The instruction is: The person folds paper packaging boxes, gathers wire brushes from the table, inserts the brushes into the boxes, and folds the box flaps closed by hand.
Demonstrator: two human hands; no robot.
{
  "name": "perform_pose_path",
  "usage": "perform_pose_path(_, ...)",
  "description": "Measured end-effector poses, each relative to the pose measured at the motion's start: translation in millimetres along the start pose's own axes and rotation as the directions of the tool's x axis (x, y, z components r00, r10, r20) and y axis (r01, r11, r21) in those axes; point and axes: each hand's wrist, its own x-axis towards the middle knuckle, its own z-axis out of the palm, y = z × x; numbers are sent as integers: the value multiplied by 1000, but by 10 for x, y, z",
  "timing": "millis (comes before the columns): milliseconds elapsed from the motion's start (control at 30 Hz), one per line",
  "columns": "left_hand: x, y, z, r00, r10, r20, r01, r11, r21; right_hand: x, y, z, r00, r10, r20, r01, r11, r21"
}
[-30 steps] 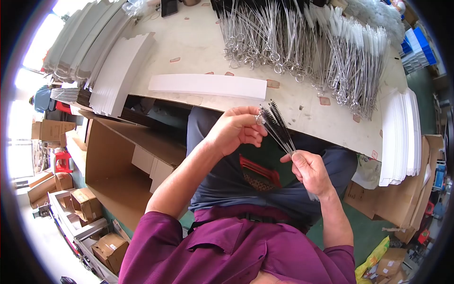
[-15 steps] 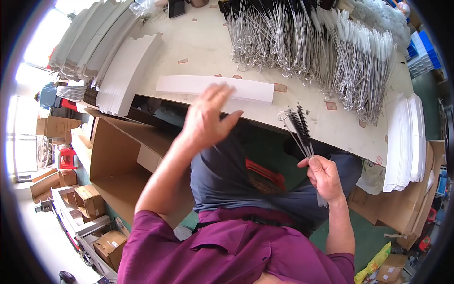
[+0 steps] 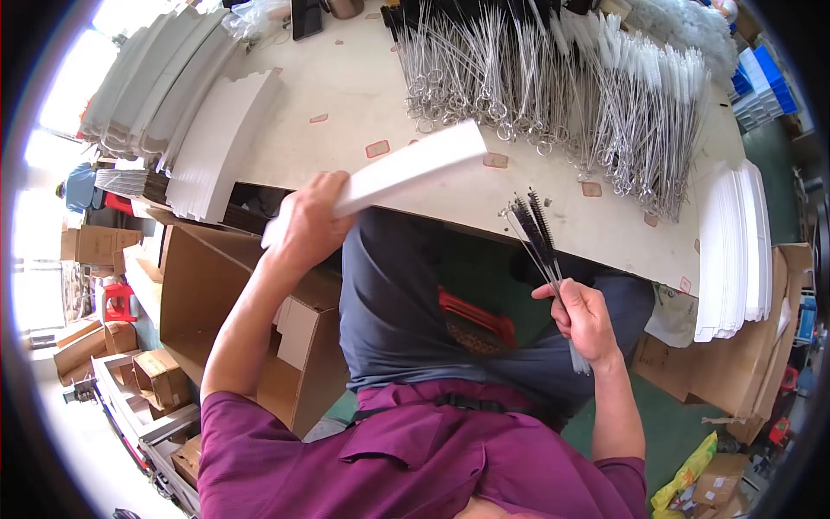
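My left hand [image 3: 309, 221] is closed around one end of a long, narrow white box [image 3: 415, 166], which slants up to the right over the table's front edge. In my right hand [image 3: 588, 318] is a small bunch of wire-handled brushes [image 3: 538, 232], two of them with black bristles pointing up. Their lower ends stick out below the fist. At the back of the table lie many more brushes with wire loop handles, some black-bristled [image 3: 484, 65] and some white-bristled [image 3: 657, 112].
Flat white cartons [image 3: 216, 143] are stacked at the table's left, with more white boxes [image 3: 735, 251] at its right end. A large open cardboard box [image 3: 203, 285] stands below on the left. A phone [image 3: 306, 19] lies at the back of the table [image 3: 303, 86].
My left hand has taken hold of the white box that lay on the table and pulled it left and toward me, tilting it. My right hand has hardly moved with the brushes.
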Motion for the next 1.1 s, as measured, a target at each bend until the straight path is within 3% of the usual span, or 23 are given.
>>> perform_pose_path(67, -16, 66, -204, 931, -365, 7, 352, 894, -278, -18, -31, -6, 1000, 0, -3, 0, 1000, -2)
perform_pose_path(100, 4, 44, -257, 926, -376, -27, 284, 745, -603, -16, -45, 8, 1000, 2, -2, -2, 1000, -5)
perform_pose_path(167, 106, 146, -407, 889, -458, 6, 187, 351, -917, -3, -56, 68, 999, -14, 31, 16, 999, -43)
perform_pose_path(200, 181, 181, -444, 876, -483, 18, 106, 154, -982, -1, -65, 103, 999, -26, 47, 30, 996, -90)
perform_pose_path(333, 491, 191, -252, 870, -492, 30, -96, -230, -968, -22, -141, 284, 993, -55, 103, 58, 998, -30)
perform_pose_path(533, 631, 465, 26, 871, -490, 26, -175, -359, -917, -85, -209, 354, 990, -69, 124, 72, 997, -19)
perform_pose_path(633, 613, 708, 27, 846, -528, 75, -189, -427, -884, -79, -200, 360, 992, -94, 85, 103, 989, -105)
perform_pose_path(933, 549, 771, 182, 825, -553, 115, -238, -524, -818, 6, -108, 393, 988, -146, 38, 151, 950, -273)
perform_pose_path(1100, 503, 827, 209, 809, -574, 124, -213, -484, -849, 40, -83, 356, 960, -282, 6, 256, 862, -437)
